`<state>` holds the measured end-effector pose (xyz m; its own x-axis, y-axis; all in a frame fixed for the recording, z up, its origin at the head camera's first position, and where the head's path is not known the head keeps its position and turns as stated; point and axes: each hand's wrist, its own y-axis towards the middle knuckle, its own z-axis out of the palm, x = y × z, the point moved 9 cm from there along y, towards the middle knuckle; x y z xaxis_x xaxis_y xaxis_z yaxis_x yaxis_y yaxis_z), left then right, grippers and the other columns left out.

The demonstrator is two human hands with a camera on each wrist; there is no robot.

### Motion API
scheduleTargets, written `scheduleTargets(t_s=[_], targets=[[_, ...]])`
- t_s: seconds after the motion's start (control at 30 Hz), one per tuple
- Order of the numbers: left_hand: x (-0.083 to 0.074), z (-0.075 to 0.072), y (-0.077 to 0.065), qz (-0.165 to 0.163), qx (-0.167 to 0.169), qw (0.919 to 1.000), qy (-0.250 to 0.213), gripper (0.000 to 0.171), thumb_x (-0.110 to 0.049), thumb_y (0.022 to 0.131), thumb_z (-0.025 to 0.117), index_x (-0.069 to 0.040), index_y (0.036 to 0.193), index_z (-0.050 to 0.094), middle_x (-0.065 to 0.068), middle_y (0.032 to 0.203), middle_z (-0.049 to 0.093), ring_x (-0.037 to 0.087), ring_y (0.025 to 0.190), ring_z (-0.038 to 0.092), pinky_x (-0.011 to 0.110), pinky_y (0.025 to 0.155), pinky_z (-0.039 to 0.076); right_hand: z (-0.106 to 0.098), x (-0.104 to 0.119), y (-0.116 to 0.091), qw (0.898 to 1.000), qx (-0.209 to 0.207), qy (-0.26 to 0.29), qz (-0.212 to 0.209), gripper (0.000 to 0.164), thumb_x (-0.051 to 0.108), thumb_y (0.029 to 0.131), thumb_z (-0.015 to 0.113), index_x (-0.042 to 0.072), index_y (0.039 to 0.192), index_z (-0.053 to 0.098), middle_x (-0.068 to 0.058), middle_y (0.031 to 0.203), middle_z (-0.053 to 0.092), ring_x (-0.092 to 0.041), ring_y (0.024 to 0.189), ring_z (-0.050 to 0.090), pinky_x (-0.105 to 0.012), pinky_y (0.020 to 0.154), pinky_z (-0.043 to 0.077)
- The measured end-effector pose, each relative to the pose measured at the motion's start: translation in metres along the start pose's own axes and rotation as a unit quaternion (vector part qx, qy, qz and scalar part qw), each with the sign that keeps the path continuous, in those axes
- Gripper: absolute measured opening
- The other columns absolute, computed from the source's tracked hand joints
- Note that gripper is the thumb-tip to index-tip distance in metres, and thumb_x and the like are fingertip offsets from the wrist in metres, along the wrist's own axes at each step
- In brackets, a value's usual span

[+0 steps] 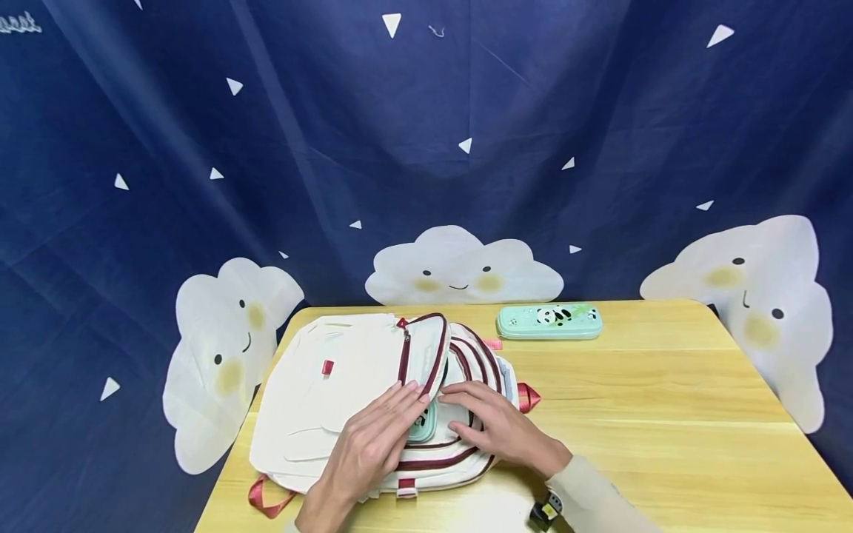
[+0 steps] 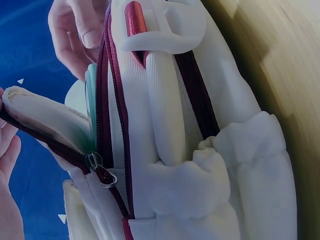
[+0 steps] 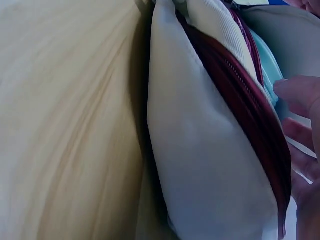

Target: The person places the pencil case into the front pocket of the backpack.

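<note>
A white backpack (image 1: 300, 400) with dark red zips lies on the table. Its front pocket is unzipped, and the flap (image 1: 426, 348) is folded back. Inside the pocket sits a mint-green pencil case (image 1: 424, 426) with a panda print, partly covered by the flap and my left hand. My left hand (image 1: 373, 444) rests on the flap's edge with its fingers nearly straight; its thumb is hidden. On the other side of the opening, my right hand (image 1: 500, 426) has loosely bent, spread fingers beside the case. In the right wrist view its thumb (image 3: 295, 92) is close to the case's edge.
A second mint-green panda pencil case (image 1: 549, 322) lies at the table's back edge. Red strap loops (image 1: 269, 497) stick out from the backpack. Behind the wooden table (image 1: 666, 414) hangs a dark blue curtain (image 1: 600, 111) with clouds on it.
</note>
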<state>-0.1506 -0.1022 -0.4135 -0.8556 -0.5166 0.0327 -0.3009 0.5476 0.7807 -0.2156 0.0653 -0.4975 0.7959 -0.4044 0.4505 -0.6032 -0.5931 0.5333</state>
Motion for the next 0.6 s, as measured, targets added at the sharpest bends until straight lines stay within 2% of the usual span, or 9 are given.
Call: scheduleTargets(t_s=[0.2,0.3,0.43,0.6], targets=[[0.0,-0.001,0.0,-0.002,0.0,1.0,0.003,0.035,-0.01,0.115,0.049,0.0,0.141,0.071,0.015,0.137,0.076,0.029,0.125,0.076,0.041,0.117,0.06,-0.01,-0.007,-0.005,1.0,-0.013,-0.017,-0.003,0.037,0.018,0.099,0.081,0.012,0.134,0.073,-0.004,0.14,0.071,-0.021,0.129,0.069,-0.045,0.108,0.064],[0.0,-0.001,0.001,-0.001,-0.003,1.0,0.002,0.035,-0.009,0.115,0.049,0.0,0.14,0.071,0.015,0.136,0.076,0.029,0.124,0.076,0.041,0.116,0.061,-0.014,-0.012,-0.008,1.0,-0.008,-0.026,0.013,0.036,0.019,0.098,0.082,0.013,0.133,0.075,-0.002,0.14,0.071,-0.021,0.13,0.069,-0.046,0.111,0.063],[0.0,-0.002,0.001,0.001,-0.006,1.0,0.0,0.035,-0.009,0.114,0.049,0.0,0.14,0.072,0.015,0.136,0.076,0.03,0.124,0.077,0.041,0.116,0.061,-0.019,-0.019,-0.011,0.999,-0.002,-0.024,0.026,0.034,0.018,0.098,0.082,0.012,0.131,0.076,-0.004,0.14,0.072,-0.02,0.132,0.068,-0.044,0.114,0.061],[0.0,-0.002,0.001,0.004,-0.01,0.9999,-0.003,0.035,-0.008,0.114,0.05,0.001,0.139,0.072,0.016,0.136,0.076,0.031,0.124,0.077,0.042,0.116,0.061,-0.028,-0.026,-0.015,0.999,-0.015,-0.03,0.018,0.033,0.014,0.097,0.083,0.012,0.129,0.076,-0.006,0.138,0.073,-0.021,0.13,0.068,-0.04,0.114,0.059]])
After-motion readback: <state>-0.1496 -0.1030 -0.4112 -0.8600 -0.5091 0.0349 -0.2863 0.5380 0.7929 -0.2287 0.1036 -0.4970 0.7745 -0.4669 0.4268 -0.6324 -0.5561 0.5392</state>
